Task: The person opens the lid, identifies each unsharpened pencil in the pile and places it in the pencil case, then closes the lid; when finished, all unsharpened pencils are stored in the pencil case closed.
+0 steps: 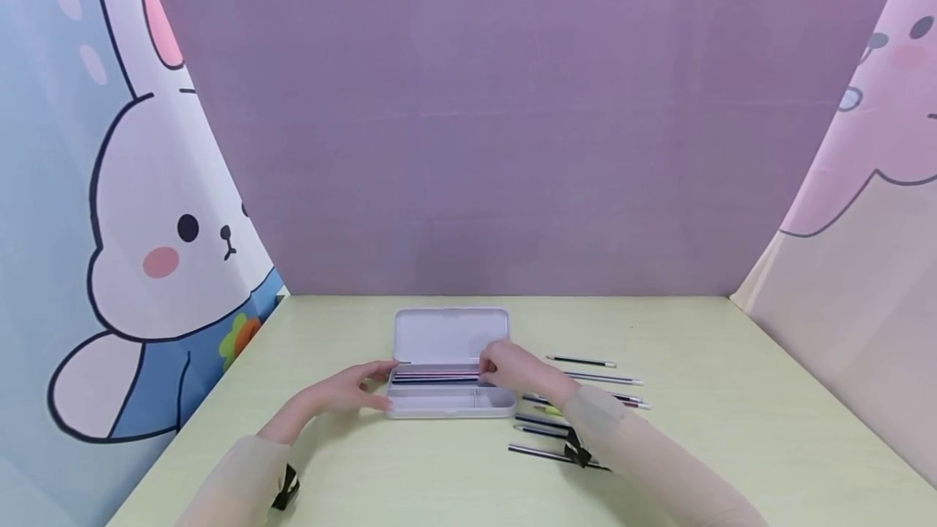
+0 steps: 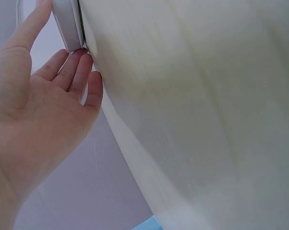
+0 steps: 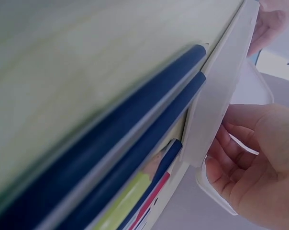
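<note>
A white pencil case (image 1: 451, 412) lies with its lid (image 1: 451, 333) raised at the back. Several pencils (image 1: 437, 377) lie side by side in its rear compartment. My left hand (image 1: 340, 390) holds the case's left end, thumb at the front corner and fingers toward the back; the left wrist view has these fingers against the case end (image 2: 70, 28). Inside the case's right end, my right hand (image 1: 510, 366) curls its fingers at the end of a dark pencil; the fingertips are partly hidden behind the case wall (image 3: 221, 91) in the right wrist view.
Several loose pencils (image 1: 596, 379) lie right of the case, some under the right forearm. One striped pencil (image 1: 545, 453) lies nearest the front, and a yellow-green one (image 3: 123, 201) is among them. A purple cloth (image 1: 468, 120) stands behind the table.
</note>
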Demonstrator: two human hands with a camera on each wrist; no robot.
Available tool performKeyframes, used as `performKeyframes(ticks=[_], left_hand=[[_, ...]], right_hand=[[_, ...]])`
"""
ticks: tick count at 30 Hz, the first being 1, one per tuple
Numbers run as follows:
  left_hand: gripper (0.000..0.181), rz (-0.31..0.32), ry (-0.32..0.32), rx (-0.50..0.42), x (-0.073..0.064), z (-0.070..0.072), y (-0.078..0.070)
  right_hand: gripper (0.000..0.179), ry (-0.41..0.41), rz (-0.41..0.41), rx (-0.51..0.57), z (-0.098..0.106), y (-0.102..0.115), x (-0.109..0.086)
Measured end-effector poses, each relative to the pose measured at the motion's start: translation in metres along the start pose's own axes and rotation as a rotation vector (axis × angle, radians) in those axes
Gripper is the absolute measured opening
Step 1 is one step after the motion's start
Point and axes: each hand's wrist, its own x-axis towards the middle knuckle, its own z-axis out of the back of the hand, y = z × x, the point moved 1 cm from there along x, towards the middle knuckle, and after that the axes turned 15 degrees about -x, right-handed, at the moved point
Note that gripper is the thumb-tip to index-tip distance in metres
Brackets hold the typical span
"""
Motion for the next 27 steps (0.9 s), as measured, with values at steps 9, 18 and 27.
performKeyframes(ticks=[9, 18, 27], left_hand=[[0.076, 0.002, 0.002, 0.003, 0.001, -0.001, -0.001], [0.075, 0.003, -0.006, 0.012, -0.001, -0.002, -0.002], [0.076, -0.001, -0.001, 0.017, -0.001, -0.001, -0.001]], right_hand=[[0.006, -0.018, 0.020, 0.028, 0.002, -0.002, -0.003], [0.006, -0.062, 0.115, 0.071, 0.004, -0.010, -0.007], [0.014, -0.088, 0.091, 0.147, 0.016, -0.013, -0.025]])
